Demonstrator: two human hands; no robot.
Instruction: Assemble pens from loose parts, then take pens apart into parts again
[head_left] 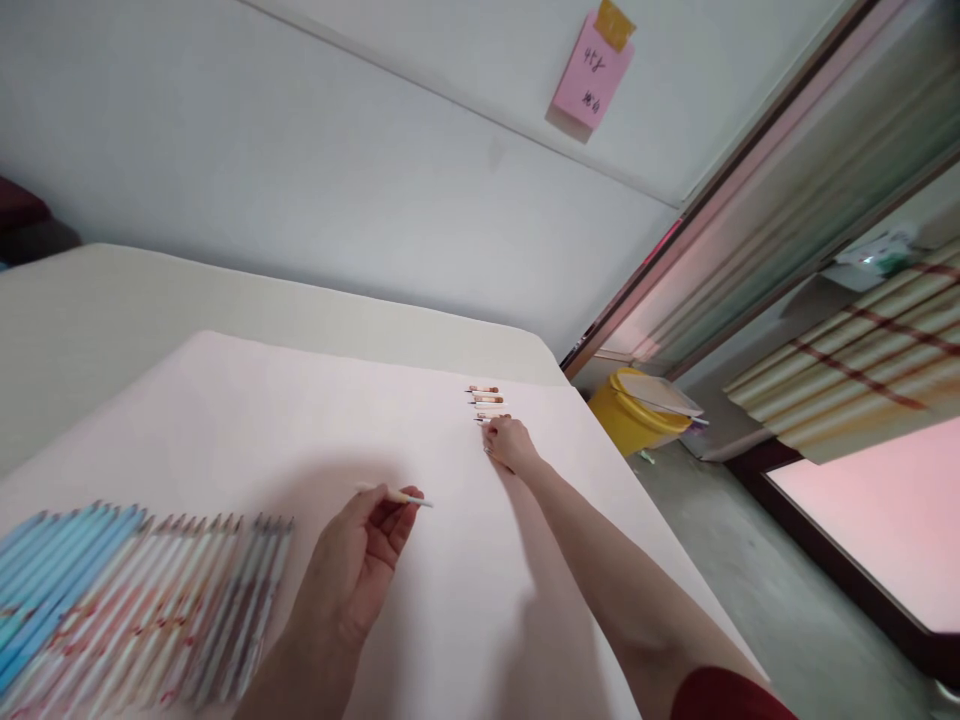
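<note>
My left hand (360,555) is closed in a pinch around a slim pale stick (418,500), pen-like, with a light blue and orange section near its right end. Its other end passes behind my fingers. Farther off, at the right part of the white sheet, my right hand (511,443) has its fingers pressed together on the nearest of several short pen-like pieces (487,400). These pieces lie in a small row, with dark thin tips pointing left and brown patches on the others. My fingers cover most of the nearest one.
Blue pens (75,570), whitish patterned pens (165,600) and greyish pens (247,600) lie side by side at the lower left, blurred. A white sheet (300,400) covers much of the table (300,310). A yellow bin (626,415) stands beyond the right edge. A pink note (592,75) hangs on the wall.
</note>
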